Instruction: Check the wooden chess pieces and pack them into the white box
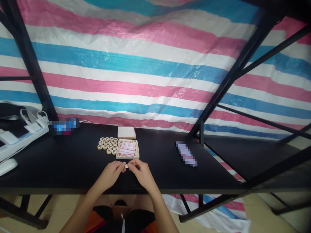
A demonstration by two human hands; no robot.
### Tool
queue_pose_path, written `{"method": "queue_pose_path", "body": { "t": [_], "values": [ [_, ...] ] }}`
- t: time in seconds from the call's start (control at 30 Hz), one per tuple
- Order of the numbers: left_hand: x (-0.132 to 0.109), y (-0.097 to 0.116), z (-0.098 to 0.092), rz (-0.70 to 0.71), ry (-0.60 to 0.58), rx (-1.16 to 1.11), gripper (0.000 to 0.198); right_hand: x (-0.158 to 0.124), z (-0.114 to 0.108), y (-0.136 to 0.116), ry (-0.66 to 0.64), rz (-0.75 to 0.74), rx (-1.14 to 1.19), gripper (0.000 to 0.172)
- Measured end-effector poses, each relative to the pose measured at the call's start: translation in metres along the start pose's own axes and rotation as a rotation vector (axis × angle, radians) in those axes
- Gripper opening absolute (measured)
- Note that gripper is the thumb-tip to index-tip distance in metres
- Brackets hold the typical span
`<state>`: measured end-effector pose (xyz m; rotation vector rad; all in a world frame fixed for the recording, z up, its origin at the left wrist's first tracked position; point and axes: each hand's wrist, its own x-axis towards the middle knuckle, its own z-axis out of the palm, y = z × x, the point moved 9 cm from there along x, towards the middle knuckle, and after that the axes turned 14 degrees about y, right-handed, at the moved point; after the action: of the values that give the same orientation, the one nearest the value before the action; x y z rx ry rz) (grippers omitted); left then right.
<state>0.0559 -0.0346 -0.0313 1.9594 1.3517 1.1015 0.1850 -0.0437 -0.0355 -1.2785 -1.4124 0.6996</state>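
Between the fingertips of my left hand (113,171) and my right hand (139,171) is a small pale Chinese chess piece (126,166), pinched from both sides; its face is hidden. Just beyond my hands lies an open white box (138,153) with chess pieces along its sides and a folded sheet of paper with red lines (128,148) on top. Left of the box, several round Chinese chess pieces (105,146) with dark characters lie flat in rows. Behind the box is a white lid (126,132).
On the black table (155,178), a blurred flat object (186,154) lies to the right. A power strip with white plugs (29,134), a white mouse-like object (8,166) and a blurred blue-screened object (64,126) are at left. Black metal posts and a striped sheet (136,71) stand behind.
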Motion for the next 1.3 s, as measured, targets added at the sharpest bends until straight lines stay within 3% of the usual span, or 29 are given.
{"method": "queue_pose_path", "body": {
  "t": [0.37, 0.53, 1.03, 1.17, 1.3],
  "values": [
    [-0.001, -0.004, 0.000, -0.045, -0.001, -0.102, 0.043, -0.001, 0.002, -0.003, -0.014, -0.075, -0.096, 0.031],
    [-0.001, 0.002, -0.004, -0.037, 0.022, -0.109, 0.033, -0.001, 0.003, 0.000, -0.039, -0.029, 0.004, 0.016],
    [0.000, -0.004, -0.002, -0.009, 0.046, -0.148, 0.023, -0.002, 0.002, -0.002, -0.003, -0.070, 0.050, 0.016],
    [0.002, -0.010, -0.010, 0.044, 0.184, -0.034, 0.033, 0.014, -0.011, -0.010, 0.121, -0.119, -0.092, 0.017],
    [0.001, -0.013, -0.005, 0.104, 0.184, 0.123, 0.038, 0.050, -0.012, -0.018, 0.172, -0.199, -0.372, 0.018]
  ]
}}
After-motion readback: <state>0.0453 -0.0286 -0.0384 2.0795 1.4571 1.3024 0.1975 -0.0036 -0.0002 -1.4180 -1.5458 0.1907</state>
